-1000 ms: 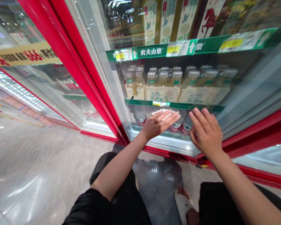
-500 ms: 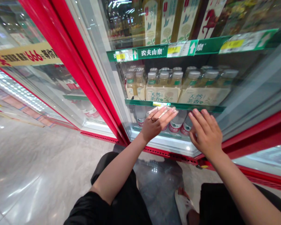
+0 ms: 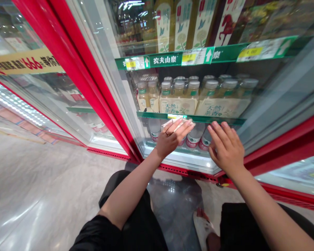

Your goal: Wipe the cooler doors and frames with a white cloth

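My left hand (image 3: 170, 139), with a ring on one finger, presses a folded white tissue (image 3: 167, 122) toward the glass door (image 3: 151, 165) of a drinks cooler. Most of the tissue is hidden under the fingers. To its right, my right hand (image 3: 228, 146) is held up by the same glass with its fingers stretched out and nothing in it; whether it touches the pane I cannot tell. Behind the glass, water bottles with red labels (image 3: 192, 141) stand on the lowest shelf, and packs of tea bottles (image 3: 179, 104) fill the shelf above.
A red door frame (image 3: 94, 87) runs along the left, and another red frame (image 3: 285, 150) borders the right. Green shelf strips (image 3: 164, 60) carry price tags. Taller bottles (image 3: 183, 24) stand on the upper shelf. My legs and a sandalled foot (image 3: 204, 225) are on the shiny floor (image 3: 54, 195).
The whole view has shifted slightly, so the cooler and both hands appear a little further left. Both hands keep nearly the same pose by the glass, the tissue still under my left fingers.
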### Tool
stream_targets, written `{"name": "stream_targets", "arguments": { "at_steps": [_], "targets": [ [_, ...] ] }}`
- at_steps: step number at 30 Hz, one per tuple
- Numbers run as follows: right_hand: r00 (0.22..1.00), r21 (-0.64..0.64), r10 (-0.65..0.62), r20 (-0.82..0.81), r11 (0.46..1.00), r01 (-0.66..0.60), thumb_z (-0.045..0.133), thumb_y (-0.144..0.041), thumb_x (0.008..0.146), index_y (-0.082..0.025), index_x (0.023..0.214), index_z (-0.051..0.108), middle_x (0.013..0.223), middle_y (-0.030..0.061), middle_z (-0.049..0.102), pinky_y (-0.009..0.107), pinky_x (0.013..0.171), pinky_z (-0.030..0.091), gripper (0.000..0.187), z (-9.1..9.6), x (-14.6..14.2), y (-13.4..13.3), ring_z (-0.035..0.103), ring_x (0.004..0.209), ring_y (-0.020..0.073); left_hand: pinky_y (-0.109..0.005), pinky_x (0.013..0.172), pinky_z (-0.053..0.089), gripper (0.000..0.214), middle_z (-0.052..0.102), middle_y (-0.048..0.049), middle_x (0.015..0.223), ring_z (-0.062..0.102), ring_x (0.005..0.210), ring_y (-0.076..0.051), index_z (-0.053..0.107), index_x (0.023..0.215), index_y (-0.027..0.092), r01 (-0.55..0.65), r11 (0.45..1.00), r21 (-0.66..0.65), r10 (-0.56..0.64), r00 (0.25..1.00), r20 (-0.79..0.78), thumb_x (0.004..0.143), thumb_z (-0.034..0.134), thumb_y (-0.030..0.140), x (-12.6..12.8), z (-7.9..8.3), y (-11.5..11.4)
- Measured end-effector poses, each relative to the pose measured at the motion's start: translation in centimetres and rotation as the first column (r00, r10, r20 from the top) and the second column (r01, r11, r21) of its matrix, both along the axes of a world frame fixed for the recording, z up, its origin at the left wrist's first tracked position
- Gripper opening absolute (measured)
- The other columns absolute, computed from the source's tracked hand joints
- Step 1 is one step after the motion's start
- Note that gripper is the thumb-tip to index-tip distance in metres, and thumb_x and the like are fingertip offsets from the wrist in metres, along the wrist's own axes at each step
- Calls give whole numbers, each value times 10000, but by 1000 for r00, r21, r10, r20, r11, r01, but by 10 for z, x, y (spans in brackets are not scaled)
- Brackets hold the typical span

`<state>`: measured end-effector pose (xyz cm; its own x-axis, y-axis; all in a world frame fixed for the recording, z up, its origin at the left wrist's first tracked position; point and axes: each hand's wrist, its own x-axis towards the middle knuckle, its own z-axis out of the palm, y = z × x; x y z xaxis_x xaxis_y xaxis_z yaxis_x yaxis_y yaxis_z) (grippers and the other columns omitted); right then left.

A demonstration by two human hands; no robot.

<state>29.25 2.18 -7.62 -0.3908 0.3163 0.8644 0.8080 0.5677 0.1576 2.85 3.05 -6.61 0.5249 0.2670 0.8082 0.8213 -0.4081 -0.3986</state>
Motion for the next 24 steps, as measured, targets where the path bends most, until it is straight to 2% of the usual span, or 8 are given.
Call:
{"name": "stream_targets", "arguments": {
  "at_steps": [3,7,10,13,17,20,24],
  "targets": [
    [1000,44,25,-4,999,-24,618,-185,1025,-239,1788,326,1669,119,608,456,1314,461,819,2,5,-2,607,1537,300,-289,1295,497,454,740,63,1541,646,1478,-133,670,1544,341,49,998,44,-44,993,-114,1131,549,197,12,0,2],
    [999,40,40,-11,998,-40,608,-171,1035,-239,1795,294,1718,116,553,508,1311,459,825,3,16,-2,528,1603,312,-306,1331,465,475,700,58,1597,626,1508,-152,654,1570,311,49,998,50,-39,982,-185,1114,586,195,25,15,4],
    [999,21,40,-24,999,-40,597,-163,1042,-259,1807,250,1731,96,538,498,1326,443,846,3,24,-1,485,1634,300,-308,1364,414,522,730,17,1563,633,1511,-162,621,1607,328,-30,998,61,38,991,-130,1103,616,190,26,16,1],
    [998,-3,42,-40,999,-42,588,-146,1039,-273,1814,219,1731,82,537,487,1330,445,867,4,29,-2,475,1639,292,-337,1380,389,495,779,-29,1489,669,1476,-178,646,1588,305,-69,996,50,72,996,-52,1106,623,191,24,1,-2],
    [996,-20,64,-66,998,-65,562,-131,1041,-277,1817,199,1747,77,509,496,1323,459,869,4,29,-3,468,1642,296,-342,1366,405,515,756,-39,1526,674,1473,-186,634,1599,316,-75,997,-7,75,996,-43,1103,623,179,29,-18,-1],
    [995,-32,90,-48,995,-91,555,-121,1043,-244,1819,179,1746,87,505,478,1322,463,871,3,27,-5,451,1653,283,-329,1372,393,585,758,-40,1523,640,1512,-176,587,1637,326,-32,999,-28,31,999,-32,1083,638,145,36,-12,3],
    [994,-22,109,-11,994,-110,575,-97,1033,-201,1815,183,1722,97,536,438,1342,438,881,2,31,-9,410,1674,255,-381,1381,392,581,762,-100,1506,550,1599,-209,595,1628,249,4,1000,11,-6,988,153,1069,608,92,46,-3,7]
  ]
}}
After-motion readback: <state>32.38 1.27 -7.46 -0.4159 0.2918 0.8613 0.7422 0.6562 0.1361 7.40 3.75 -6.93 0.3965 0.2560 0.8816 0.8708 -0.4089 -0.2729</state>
